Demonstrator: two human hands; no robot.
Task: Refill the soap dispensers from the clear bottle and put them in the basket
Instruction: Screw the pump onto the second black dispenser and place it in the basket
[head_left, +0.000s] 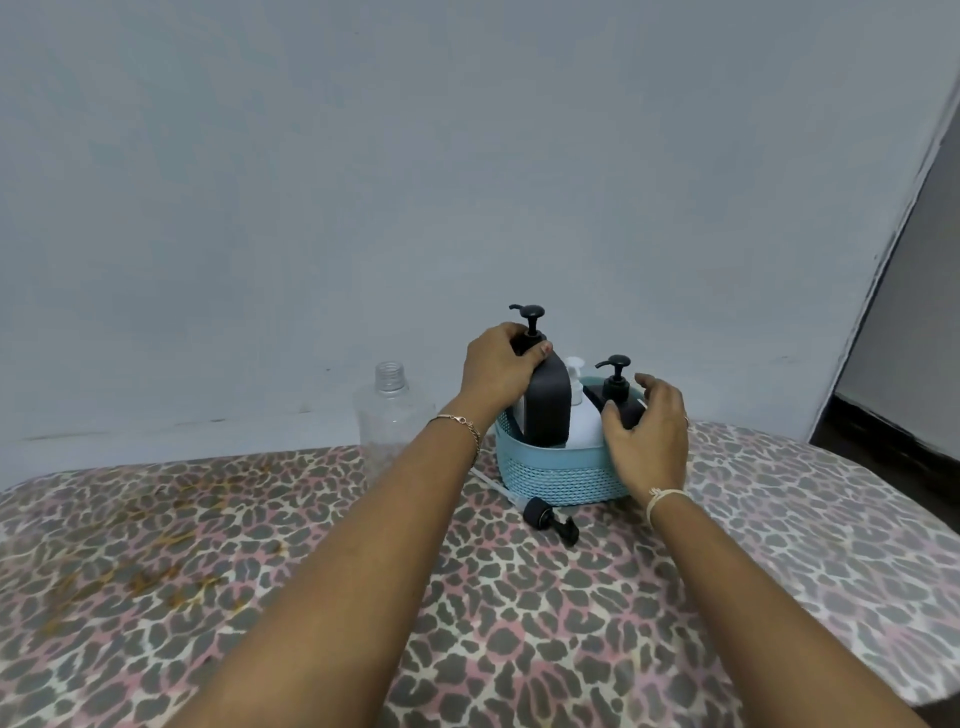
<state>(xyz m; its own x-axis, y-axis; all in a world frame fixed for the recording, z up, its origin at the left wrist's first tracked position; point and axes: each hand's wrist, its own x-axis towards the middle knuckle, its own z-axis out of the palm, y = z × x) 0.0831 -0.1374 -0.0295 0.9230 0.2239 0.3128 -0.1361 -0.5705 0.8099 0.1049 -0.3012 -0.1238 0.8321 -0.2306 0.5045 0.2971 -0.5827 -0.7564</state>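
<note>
The left hand (496, 371) grips the tall dark dispenser (545, 410) by its shoulder, lowering into the blue basket (550, 475) near the surface's far edge; refilled, it is likely heavy and slick. The right hand (647, 436) hovers wide, empty.

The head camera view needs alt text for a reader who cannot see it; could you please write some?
The left hand grips a tall dark dispenser standing in a blue basket, while the right hand rests against a shorter dark dispenser. A clear bottle stands uncapped beside the basket.
</note>
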